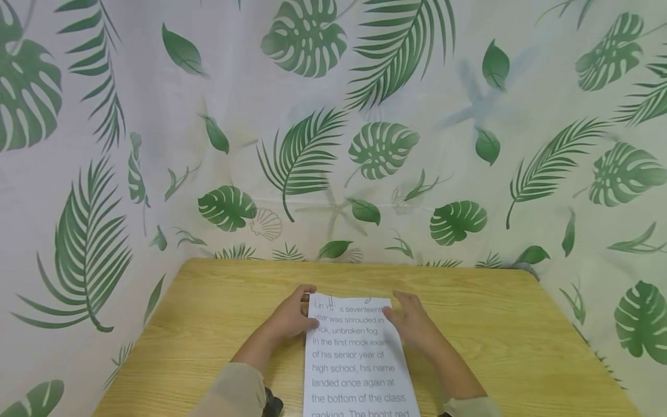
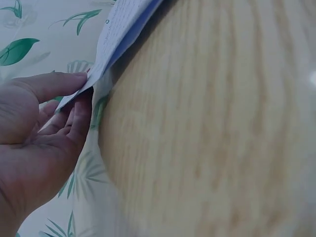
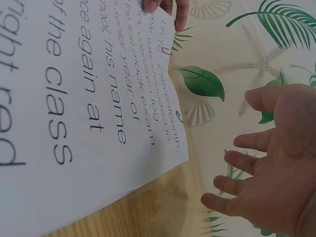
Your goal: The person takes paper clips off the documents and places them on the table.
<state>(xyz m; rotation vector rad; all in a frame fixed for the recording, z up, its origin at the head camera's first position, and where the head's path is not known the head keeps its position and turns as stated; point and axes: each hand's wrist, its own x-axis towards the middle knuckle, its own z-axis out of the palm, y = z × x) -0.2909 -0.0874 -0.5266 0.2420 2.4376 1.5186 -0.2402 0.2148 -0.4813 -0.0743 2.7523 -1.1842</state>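
on the wooden table [image 1: 500, 324], with room past both its side edges, one printed paper [image 1: 351, 362] bears two clips [image 3: 167, 51] at its top, the left hand [image 1: 288, 315] pinching its left edge, the right hand [image 1: 418, 327] spread near its right.

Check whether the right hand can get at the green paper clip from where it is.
Probably yes: the right hand is open, holding nothing, beside the sheet and near the green paper clip, with nothing visible between them.
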